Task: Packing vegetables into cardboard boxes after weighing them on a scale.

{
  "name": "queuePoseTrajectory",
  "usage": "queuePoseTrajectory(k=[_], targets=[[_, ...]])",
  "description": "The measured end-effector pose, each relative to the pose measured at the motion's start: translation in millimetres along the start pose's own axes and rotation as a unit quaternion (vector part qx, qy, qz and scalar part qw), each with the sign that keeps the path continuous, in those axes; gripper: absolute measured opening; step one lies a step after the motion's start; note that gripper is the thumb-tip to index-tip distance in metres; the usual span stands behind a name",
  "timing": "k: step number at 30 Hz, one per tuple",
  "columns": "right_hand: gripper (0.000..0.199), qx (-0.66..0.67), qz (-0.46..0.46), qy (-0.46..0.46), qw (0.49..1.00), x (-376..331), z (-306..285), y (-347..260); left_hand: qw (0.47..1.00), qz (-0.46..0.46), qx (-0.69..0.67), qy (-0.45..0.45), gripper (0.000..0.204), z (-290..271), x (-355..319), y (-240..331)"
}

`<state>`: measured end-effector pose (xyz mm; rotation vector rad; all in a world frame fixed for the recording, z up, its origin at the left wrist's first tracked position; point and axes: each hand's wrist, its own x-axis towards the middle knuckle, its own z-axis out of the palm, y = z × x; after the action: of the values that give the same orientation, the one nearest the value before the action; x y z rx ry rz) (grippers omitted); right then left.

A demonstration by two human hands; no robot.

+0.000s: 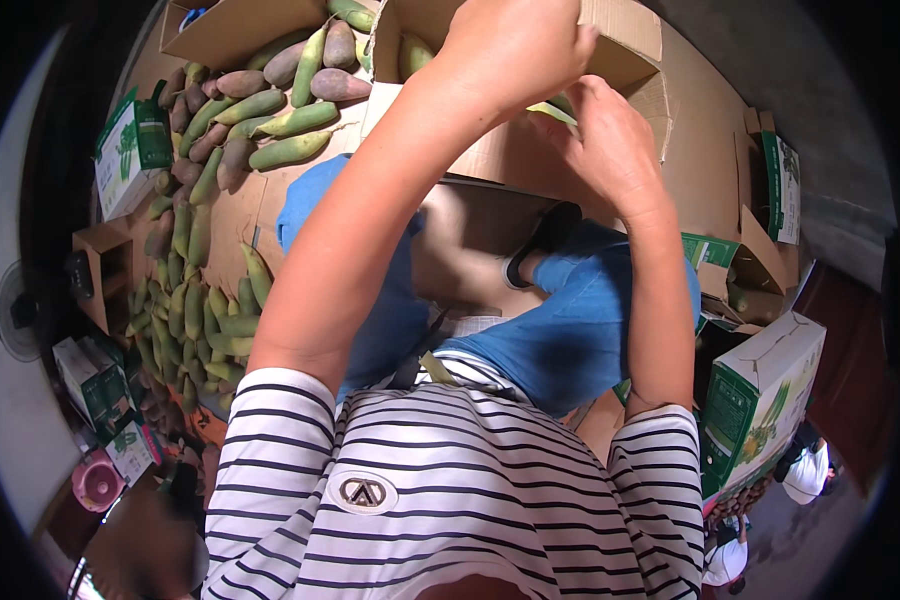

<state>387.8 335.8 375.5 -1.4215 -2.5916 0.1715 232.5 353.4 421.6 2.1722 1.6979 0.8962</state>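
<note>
Head view: both bare hands are up at an open cardboard box (515, 155). The left hand (520, 50) has bent fingers; whether its grip is clamped on anything cannot be told. The right hand (615, 140) has its grip partly curled beside a green object (555, 112) at the box's opening; contact is unclear. Green radishes (295, 150) lie to the left. Gentle handling, low over the box, would likely limit bruising.

A pink round object (98, 483) sits lower left, a white-shirted person (808, 476) (small in view) lower right.
</note>
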Motion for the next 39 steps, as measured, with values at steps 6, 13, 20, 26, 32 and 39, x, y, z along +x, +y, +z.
queuePoseTrajectory(k=[6,13,20,26,32,39], targets=[[0.037,0.04,-0.001,0.0,0.999,-4,0,-3,0.992,-0.05,0.086,-0.073,0.026,19,-13,-19],[0.035,0.043,0.014,-0.035,0.998,0,-1,-7,0.981,-0.054,0.13,-0.13,0.024,21,-11,-31],[0.031,0.067,0.014,-0.022,0.997,16,-15,11,0.977,-0.07,0.171,-0.108,0.025,12,-6,-30],[0.024,0.106,-0.087,-0.229,0.964,69,6,34,0.98,-0.094,0.154,-0.088,0.034,3,-6,-31],[0.04,0.155,-0.225,-0.395,0.877,112,86,53,0.987,-0.064,0.135,-0.065,0.026,3,-8,-26],[0.037,0.269,-0.197,-0.276,0.901,113,38,-7,0.988,-0.06,0.136,-0.05,0.024,16,-11,-24]])
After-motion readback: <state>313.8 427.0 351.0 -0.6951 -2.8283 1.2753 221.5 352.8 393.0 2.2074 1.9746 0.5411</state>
